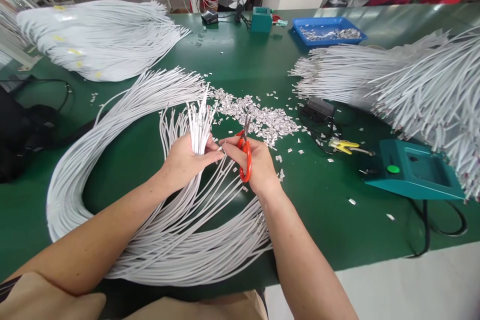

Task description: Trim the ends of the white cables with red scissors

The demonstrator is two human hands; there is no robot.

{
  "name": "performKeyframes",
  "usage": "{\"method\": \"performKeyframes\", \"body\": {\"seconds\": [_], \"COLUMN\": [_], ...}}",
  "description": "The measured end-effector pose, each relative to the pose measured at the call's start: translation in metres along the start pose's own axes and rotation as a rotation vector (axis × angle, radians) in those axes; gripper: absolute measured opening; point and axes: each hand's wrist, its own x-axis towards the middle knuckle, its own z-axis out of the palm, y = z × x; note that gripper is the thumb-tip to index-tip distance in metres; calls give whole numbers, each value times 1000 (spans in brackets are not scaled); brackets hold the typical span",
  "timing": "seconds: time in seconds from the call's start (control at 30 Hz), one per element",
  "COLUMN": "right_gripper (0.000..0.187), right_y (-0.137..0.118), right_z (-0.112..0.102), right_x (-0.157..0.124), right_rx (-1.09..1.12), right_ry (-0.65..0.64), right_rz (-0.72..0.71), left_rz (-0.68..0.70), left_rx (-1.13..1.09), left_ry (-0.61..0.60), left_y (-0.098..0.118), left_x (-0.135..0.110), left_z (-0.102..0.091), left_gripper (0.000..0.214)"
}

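Note:
My left hand (pixel 184 158) is closed round a bunch of white cables (pixel 201 122), whose ends stick up above the fingers. Red-handled scissors (pixel 246 152) sit in my right hand (pixel 258 165), with their blades pointing up and away from me. My right thumb and fingertips meet my left fingertips at the end of a single white cable. A long loop of white cables (pixel 71 175) curves round to the left and back beneath both hands. Small cut pieces (pixel 258 117) lie heaped on the green table just beyond the scissors.
Large cable bundles lie at the back left (pixel 101 40) and right (pixel 337 72). A teal soldering station (pixel 412 170) stands at right, near a yellow-handled tool (pixel 344 146). A blue tray (pixel 326 30) holds small pieces. Two people work beyond the table.

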Motion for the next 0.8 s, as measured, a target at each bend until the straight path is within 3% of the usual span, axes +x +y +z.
{"method": "performKeyframes", "body": {"seconds": [0.27,0.67,0.8], "right_gripper": [9,11,10], "right_y": [1,-2,0], "right_z": [3,-1,-1], "right_x": [-1,-1,0], "right_rx": [38,26,23], "right_ry": [55,21,36], "right_rz": [44,31,32], "left_rz": [-10,-10,-61], "left_rx": [-26,-49,-131], "left_ry": [-12,-19,-109], "left_y": [-1,-1,-4], "left_x": [-1,0,0], "left_z": [2,-1,-3], "left_gripper": [20,21,28]}}
